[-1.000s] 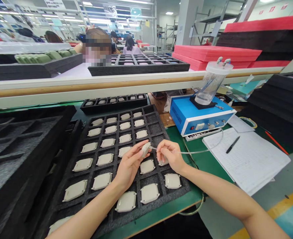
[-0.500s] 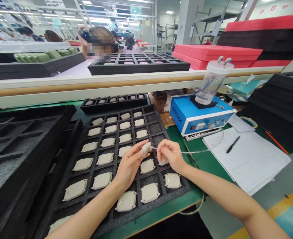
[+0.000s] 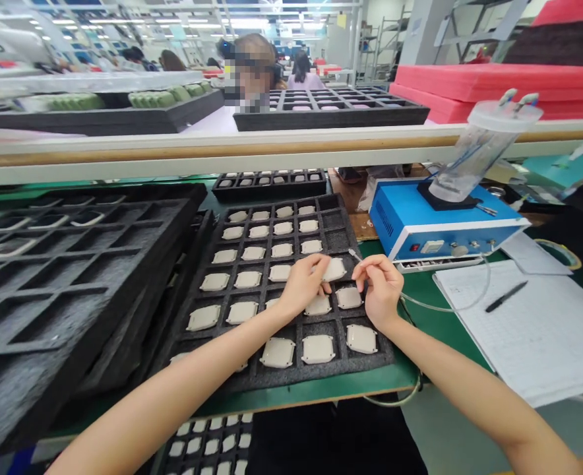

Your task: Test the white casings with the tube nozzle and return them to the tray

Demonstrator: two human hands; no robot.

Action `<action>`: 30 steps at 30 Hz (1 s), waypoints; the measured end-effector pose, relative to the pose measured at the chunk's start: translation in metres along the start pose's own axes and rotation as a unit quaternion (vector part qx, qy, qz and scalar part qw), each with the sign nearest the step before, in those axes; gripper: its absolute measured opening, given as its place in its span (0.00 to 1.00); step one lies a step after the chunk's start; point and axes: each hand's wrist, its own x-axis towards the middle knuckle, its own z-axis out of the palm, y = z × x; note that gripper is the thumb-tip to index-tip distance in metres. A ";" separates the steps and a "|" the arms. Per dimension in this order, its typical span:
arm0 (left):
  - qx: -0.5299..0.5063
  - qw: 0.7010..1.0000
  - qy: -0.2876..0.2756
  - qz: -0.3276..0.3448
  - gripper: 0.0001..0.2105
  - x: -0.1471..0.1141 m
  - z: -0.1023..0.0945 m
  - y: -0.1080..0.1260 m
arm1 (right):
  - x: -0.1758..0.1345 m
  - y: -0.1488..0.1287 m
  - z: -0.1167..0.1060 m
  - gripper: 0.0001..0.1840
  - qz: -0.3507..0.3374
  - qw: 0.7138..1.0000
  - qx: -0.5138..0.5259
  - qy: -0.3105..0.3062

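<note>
My left hand [image 3: 304, 284] pinches a beige squarish watch case [image 3: 335, 269] by its left edge, above a black foam tray [image 3: 341, 367]. Flat in the tray's compartments lie rows of similar beige cases. To the right, my right hand [image 3: 381, 290] has its fingers closed on a thin clear tube [image 3: 355, 254], whose narrow tip points up and left. A small gap separates the tip from the held case. Part of the case's left side is hidden by my left fingers.
A blue box [image 3: 395, 218] with knobs carries a clear cylinder [image 3: 487, 148]. Papers [image 3: 533, 336] with a black pen [image 3: 506, 297] lie right. Stacked black foam trays [image 3: 88, 264] stand left. A shelf rail [image 3: 321, 146] crosses behind; a person sits beyond it.
The case and the tube tip have moved apart; the case now lies flatter in my left hand. My right hand has turned the tip upward. The camera view has shifted left.
</note>
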 end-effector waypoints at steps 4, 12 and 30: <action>0.138 0.989 0.035 0.044 0.08 0.028 0.012 0.008 | 0.000 -0.001 -0.002 0.06 -0.005 1.000 -0.013 -0.007; 0.366 0.926 -0.020 0.094 0.09 0.031 0.008 0.014 | 0.001 -0.001 -0.003 0.04 0.003 1.000 -0.009 -0.020; 0.527 0.808 0.189 -0.183 0.05 -0.138 -0.384 0.002 | 0.000 -0.006 -0.002 0.05 0.058 0.997 -0.054 -0.005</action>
